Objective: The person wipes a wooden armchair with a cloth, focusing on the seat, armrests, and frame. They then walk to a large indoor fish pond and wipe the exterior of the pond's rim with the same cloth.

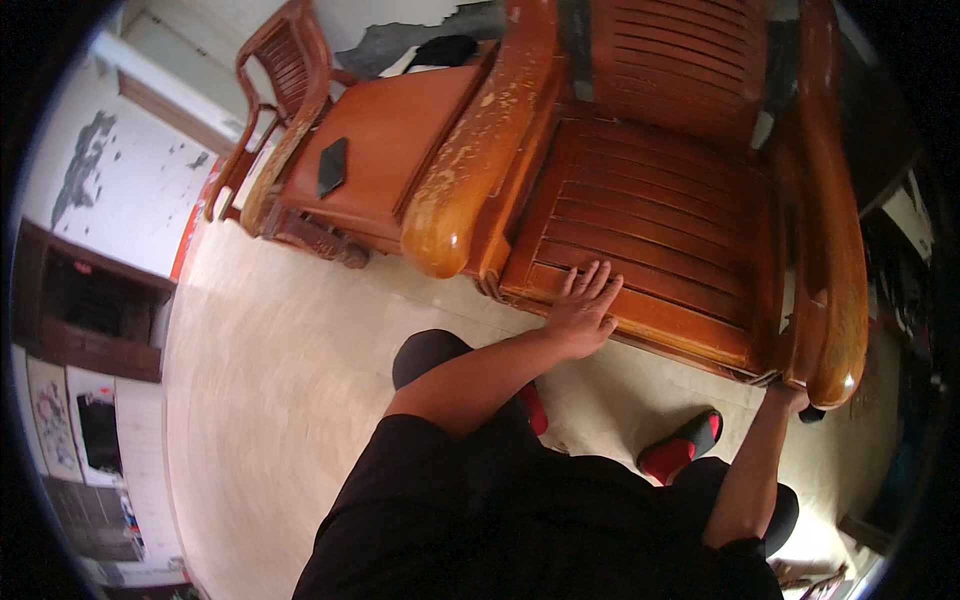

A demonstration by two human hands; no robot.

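Observation:
A wooden armchair with a slatted seat and worn, rounded arms stands before me. My left hand lies spread on the front edge of its seat, fingers apart, holding nothing. At the front right corner, just below the chair's right arm, is my right hand; its fingers are largely hidden. Something small and black shows beside it, and I cannot tell whether the hand holds it.
Left of the armchair is a low wooden table with a dark flat object on top. Beyond it stands another wooden chair. My slippered foot is on the pale floor below the seat.

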